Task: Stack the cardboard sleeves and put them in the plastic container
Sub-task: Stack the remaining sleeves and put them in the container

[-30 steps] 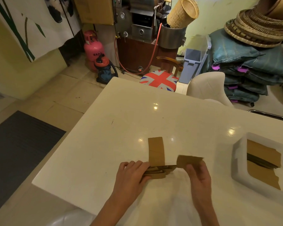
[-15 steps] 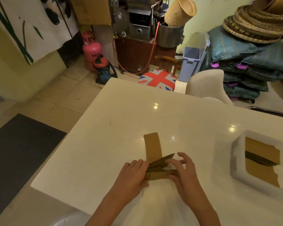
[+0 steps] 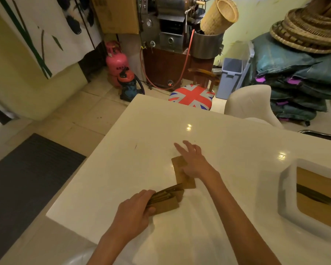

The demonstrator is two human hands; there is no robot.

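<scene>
My left hand (image 3: 135,211) grips a small stack of brown cardboard sleeves (image 3: 165,200) near the front of the white table (image 3: 141,131). Just beyond it one single sleeve (image 3: 181,169) lies flat on the table. My right hand (image 3: 194,161) reaches over that sleeve with fingers spread and straight, its palm covering part of it. At the right edge stands the white plastic container (image 3: 287,197) with more sleeves (image 3: 317,190) lying inside.
A white chair (image 3: 250,102) and a stool with a flag cushion (image 3: 192,95) stand at the table's far side. Beyond are a pink gas cylinder (image 3: 116,62), a metal machine (image 3: 170,25) and piled sacks (image 3: 298,73). A dark mat (image 3: 23,180) covers the floor left.
My right hand has left the stack and moved forward over the single sleeve. The left hand has pulled the stack slightly nearer and keeps hold of it.
</scene>
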